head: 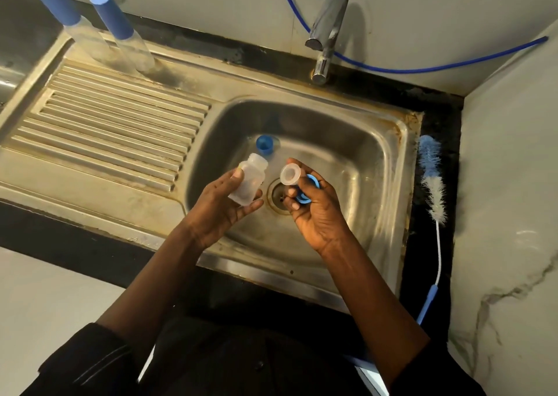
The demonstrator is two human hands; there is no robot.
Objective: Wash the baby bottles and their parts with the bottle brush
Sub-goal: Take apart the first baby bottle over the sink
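Over the steel sink basin (347, 154), my left hand (223, 205) grips a small clear bottle body (249, 181) with its mouth open. My right hand (314, 211) holds a blue screw ring (306, 191) with a clear silicone teat (289, 174) at its fingertips. A blue cap (264, 144) lies in the basin just beyond the bottle. The bottle brush (433, 190), blue and white bristles on a white wire with a blue handle, lies on the dark counter right of the sink.
Two tall clear bottles with blue caps (99, 24) stand at the back left of the ribbed drainboard (105, 129). A chrome tap (327, 27) rises behind the basin with a blue hose (422, 69) along the wall. The drain (276, 194) sits below my hands.
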